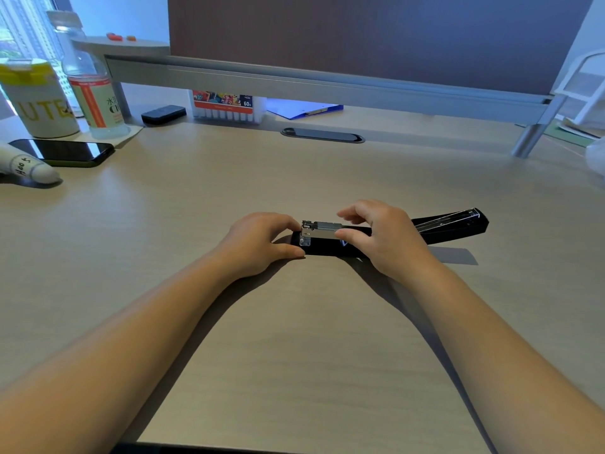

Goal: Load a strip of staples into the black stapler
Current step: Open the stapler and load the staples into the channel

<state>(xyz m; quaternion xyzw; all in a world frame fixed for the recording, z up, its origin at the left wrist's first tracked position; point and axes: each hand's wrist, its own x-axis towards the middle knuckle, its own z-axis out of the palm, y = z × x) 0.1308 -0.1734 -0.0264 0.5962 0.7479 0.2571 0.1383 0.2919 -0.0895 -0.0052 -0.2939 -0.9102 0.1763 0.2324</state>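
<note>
Left hand: your left hand (262,240) lies palm-down at the 9 o'clock end of the black stapler (327,245), thumb against the near side of the base and fingertips curled onto the metal front, a light pinch that steadies it.
Right hand: your right hand (383,239) arches over the middle of the stapler, thumb and forefinger narrowed onto the silver magazine rail (322,228), the other fingers lifted and spread above it.
Staples: you cannot tell whether a strip sits under your fingertips; they cover that part of the rail.
Forearms: both run in from 7 and 5 o'clock and converge on the stapler.
Stapler: it lies on the desk (294,339) near the centre, its long axis running 9 to 3 o'clock, opened flat, with the top cover (458,224) swung back toward 3 o'clock and showing a clear strip along its edge.
Containers: at 10 o'clock a clear bottle (90,93) with a pale label stands just beside a white tub (39,99) with a yellow lid; their contents are not readable.
Marker box: at 12 o'clock, under the grey shelf (294,83), a box of markers (226,106) stands upright, caps showing in a row.
Phone: a dark phone (65,152) lies flat in front of the tub.
</note>
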